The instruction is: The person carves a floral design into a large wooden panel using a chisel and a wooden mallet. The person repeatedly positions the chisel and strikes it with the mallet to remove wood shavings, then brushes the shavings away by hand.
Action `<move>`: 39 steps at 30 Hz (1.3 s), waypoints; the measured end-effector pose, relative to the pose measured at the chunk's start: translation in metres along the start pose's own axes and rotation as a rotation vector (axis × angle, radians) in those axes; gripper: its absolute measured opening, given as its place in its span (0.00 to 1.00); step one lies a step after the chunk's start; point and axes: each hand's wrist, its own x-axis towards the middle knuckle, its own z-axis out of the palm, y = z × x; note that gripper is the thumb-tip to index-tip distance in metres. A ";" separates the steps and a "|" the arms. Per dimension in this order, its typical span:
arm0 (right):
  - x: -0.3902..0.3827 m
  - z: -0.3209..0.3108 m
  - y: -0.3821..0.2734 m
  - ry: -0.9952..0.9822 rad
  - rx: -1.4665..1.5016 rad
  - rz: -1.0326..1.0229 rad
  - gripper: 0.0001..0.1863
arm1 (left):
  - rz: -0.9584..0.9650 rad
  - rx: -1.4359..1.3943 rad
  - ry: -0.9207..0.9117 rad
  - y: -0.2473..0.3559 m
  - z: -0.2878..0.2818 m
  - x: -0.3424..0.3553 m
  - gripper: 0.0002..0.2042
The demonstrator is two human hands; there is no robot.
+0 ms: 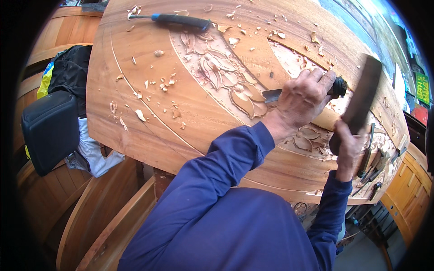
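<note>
My left hand (300, 97) is wrapped round the black handle of a chisel (272, 95). The flat blade points left and its tip rests at a carved flower (244, 97) on the wooden panel (149, 83). In my right hand (349, 147) is a dark wooden mallet (363, 90), a long plain bar gripped near its lower end. It stands upright beside the butt of the chisel handle, slightly blurred. A band of carved petals and leaves runs from the upper middle down under my left wrist, which hides part of it.
A chisel with a blue and black handle (183, 21) lies at the panel's far left. Several more carving tools (368, 153) lie at the right end. Loose wood shavings (140, 115) are scattered about. Off the left edge sit a black case (49, 131) and a dark cloth (70, 67).
</note>
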 end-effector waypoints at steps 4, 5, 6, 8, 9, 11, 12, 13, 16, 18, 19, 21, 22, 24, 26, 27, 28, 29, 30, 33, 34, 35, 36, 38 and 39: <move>-0.007 0.000 0.002 -0.034 -0.060 -0.019 0.39 | 0.008 0.017 -0.033 -0.003 -0.001 -0.002 0.27; -0.006 0.000 0.000 0.018 -0.007 -0.033 0.38 | 0.007 0.018 -0.030 -0.004 0.000 -0.003 0.27; -0.006 -0.002 -0.007 0.075 -0.011 -0.007 0.35 | 0.020 0.001 0.007 -0.005 0.001 -0.003 0.27; -0.007 -0.003 -0.005 0.125 0.080 0.038 0.34 | 0.036 -0.021 0.040 -0.002 -0.003 -0.003 0.27; -0.010 -0.002 -0.003 0.116 0.093 0.007 0.36 | 0.051 -0.044 -0.004 0.000 -0.006 -0.005 0.28; -0.026 0.004 0.006 0.045 -0.018 -0.103 0.41 | 0.071 -0.060 -0.048 0.003 -0.016 -0.006 0.28; -0.034 0.009 0.009 0.038 -0.005 -0.119 0.43 | 0.087 -0.101 -0.062 0.003 -0.019 -0.007 0.27; -0.036 0.007 0.006 0.035 -0.004 -0.119 0.43 | 0.099 -0.142 -0.075 0.002 -0.023 -0.007 0.25; -0.034 -0.002 -0.006 0.189 0.057 -0.009 0.34 | 0.114 -0.143 -0.060 0.001 -0.023 -0.009 0.26; -0.036 -0.001 0.002 0.207 0.164 -0.015 0.32 | 0.122 -0.146 -0.056 0.001 -0.023 -0.010 0.26; -0.041 0.006 0.000 0.208 0.132 -0.022 0.33 | 0.118 -0.130 -0.093 0.002 -0.025 -0.009 0.28; -0.055 0.018 0.006 0.107 -0.024 -0.020 0.34 | 0.120 -0.116 -0.134 0.002 -0.026 -0.010 0.29; -0.055 0.017 0.004 0.071 0.003 -0.012 0.35 | 0.131 -0.106 -0.163 -0.001 -0.027 -0.012 0.29; -0.053 0.011 0.000 0.131 0.006 -0.008 0.34 | 0.142 -0.096 -0.192 -0.004 -0.026 -0.015 0.29; -0.049 0.003 0.004 0.257 0.099 0.036 0.30 | 0.146 -0.168 -0.142 -0.003 -0.025 -0.016 0.24; -0.049 0.005 0.007 0.287 0.233 0.017 0.27 | 0.146 -0.167 -0.143 -0.003 -0.026 -0.016 0.24; -0.053 0.009 0.009 0.292 0.193 0.032 0.29 | 0.149 -0.154 -0.149 -0.002 -0.025 -0.015 0.27; -0.060 0.015 0.011 0.296 0.153 0.046 0.32 | 0.152 -0.141 -0.156 -0.001 -0.024 -0.014 0.29; -0.067 0.018 0.014 0.125 -0.083 -0.036 0.39 | 0.158 -0.147 -0.159 -0.002 -0.025 -0.013 0.29; -0.075 0.017 0.009 0.093 -0.032 0.022 0.44 | 0.161 -0.126 -0.290 -0.004 -0.031 -0.015 0.29; -0.075 0.015 0.005 0.136 -0.015 0.057 0.42 | 0.176 -0.139 -0.257 -0.005 -0.032 -0.016 0.29; -0.074 0.013 -0.004 0.179 0.002 0.093 0.40 | 0.191 -0.153 -0.222 -0.006 -0.033 -0.017 0.28; -0.074 0.017 -0.011 0.279 0.068 0.056 0.36 | 0.192 -0.153 -0.221 -0.006 -0.032 -0.017 0.28; -0.080 0.022 0.002 0.321 0.134 0.084 0.37 | 0.207 -0.186 -0.216 -0.005 -0.030 -0.016 0.28; -0.086 0.029 0.007 0.335 0.057 0.070 0.38 | 0.208 -0.186 -0.221 -0.006 -0.031 -0.016 0.28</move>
